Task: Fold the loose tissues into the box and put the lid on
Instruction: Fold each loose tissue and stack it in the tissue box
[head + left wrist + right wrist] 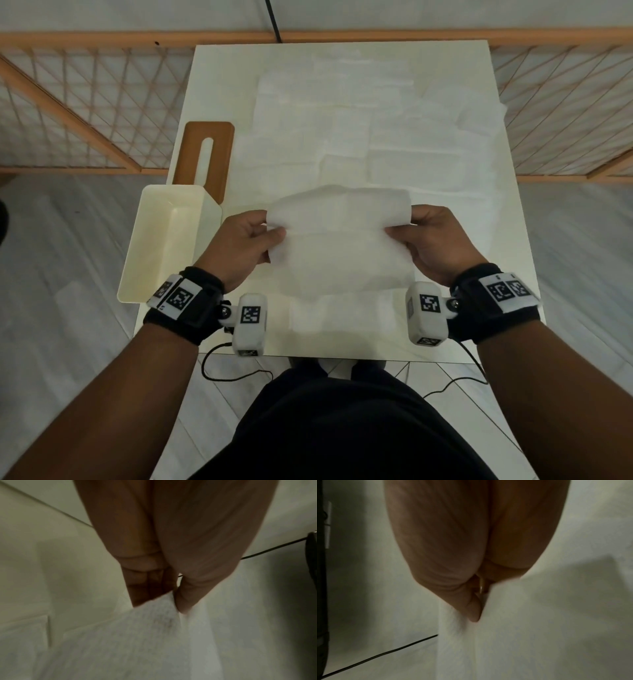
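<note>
We note the left hand (245,240) and right hand (432,241) set apart, each pinching one end of a tissue (337,240) held above the near table (513,240) edge. In our judgement, a clean fold needs even tension and matched corners. The open box (164,240) sits left, its brown lid (219,144) beyond; loose tissues (342,137) lie farther back.

Both wrist views are blurred. The held tissue (337,236) hides the fingers of the left hand (241,245) and the right hand (433,245). The box (164,240) covers the near end of the lid (205,156) at the desk's left edge.
</note>
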### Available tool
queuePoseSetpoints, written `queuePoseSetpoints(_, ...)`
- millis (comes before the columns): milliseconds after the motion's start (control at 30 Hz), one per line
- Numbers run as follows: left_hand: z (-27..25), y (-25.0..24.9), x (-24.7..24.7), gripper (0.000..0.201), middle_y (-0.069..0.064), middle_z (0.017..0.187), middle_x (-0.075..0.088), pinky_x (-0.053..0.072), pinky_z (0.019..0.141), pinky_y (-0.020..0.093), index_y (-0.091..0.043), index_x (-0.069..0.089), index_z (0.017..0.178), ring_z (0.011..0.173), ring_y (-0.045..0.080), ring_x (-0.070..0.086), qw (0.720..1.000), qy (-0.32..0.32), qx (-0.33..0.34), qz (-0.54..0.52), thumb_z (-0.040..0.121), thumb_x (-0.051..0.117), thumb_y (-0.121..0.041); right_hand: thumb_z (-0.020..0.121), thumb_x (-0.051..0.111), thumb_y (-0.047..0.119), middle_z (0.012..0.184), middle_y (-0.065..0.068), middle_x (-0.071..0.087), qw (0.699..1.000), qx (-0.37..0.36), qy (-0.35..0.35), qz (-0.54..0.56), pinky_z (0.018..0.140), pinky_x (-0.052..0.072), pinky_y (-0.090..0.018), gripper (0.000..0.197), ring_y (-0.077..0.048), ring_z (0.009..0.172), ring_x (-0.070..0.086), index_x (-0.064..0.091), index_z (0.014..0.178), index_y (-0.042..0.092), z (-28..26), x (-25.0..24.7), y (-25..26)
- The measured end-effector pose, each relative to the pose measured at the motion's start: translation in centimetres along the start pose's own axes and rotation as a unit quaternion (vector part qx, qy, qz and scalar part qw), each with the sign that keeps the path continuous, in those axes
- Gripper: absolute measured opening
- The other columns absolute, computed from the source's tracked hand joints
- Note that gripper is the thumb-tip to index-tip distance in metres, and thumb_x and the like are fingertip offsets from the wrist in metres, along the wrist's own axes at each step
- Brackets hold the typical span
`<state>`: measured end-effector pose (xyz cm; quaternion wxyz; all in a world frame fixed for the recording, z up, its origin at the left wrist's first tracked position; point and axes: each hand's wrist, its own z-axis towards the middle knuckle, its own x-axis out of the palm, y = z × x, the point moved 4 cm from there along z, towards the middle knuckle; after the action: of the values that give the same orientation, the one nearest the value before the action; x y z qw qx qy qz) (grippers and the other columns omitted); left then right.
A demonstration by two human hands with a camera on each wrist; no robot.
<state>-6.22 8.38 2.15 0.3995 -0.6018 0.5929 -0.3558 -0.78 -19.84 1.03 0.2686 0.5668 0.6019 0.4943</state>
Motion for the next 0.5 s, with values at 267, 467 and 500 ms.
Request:
queuePoseSetpoints(267,-0.5,1.8,-0.2,0.034,0.027,0.118,0.064,0.053,0.092,0.047,0.013,0.062,0.110,0.110,0.040,0.064,0.987,0.009,-0.036,-0.156,0.084,0.049,-0.005,0.078,0.051,-0.013,0.100,-0.013,0.075,0.999,0.021,0.028,0.025,0.085,0.049,-0.032,0.033,-0.025,0.096,0.069,0.080,0.076,0.004,-1.0,-1.7,-0.6)
queuePoseSetpoints(467,-0.9,3.3,0.4,0.013,0.001,0.075,0.067,0.052,0.065,0.025,-0.013,0.076,0.086,0.068,0.013,0.061,0.996,-0.031,-0.019,0.087,0.086,0.071,-0.001,0.078,0.076,0.006,0.098,-0.007,0.076,0.990,0.054,-0.009,-0.132,0.073,0.052,-0.030,0.004,-0.018,0.079,0.070,0.078,0.081,0.009,-1.2,-2.0,-2.6)
queuePoseSetpoints(500,-0.9,3.8,0.4,0.014,-0.002,0.068,0.065,0.051,0.064,0.024,-0.013,0.075,0.087,0.064,0.013,0.058,0.994,-0.026,-0.018,0.109,0.083,0.074,0.001,0.075,0.079,0.006,0.100,-0.009,0.076,0.983,0.063,-0.006,-0.170,0.076,0.055,-0.036,0.011,-0.024,0.084,0.071,0.078,0.084,0.011,-1.2,-2.2,-3.2)
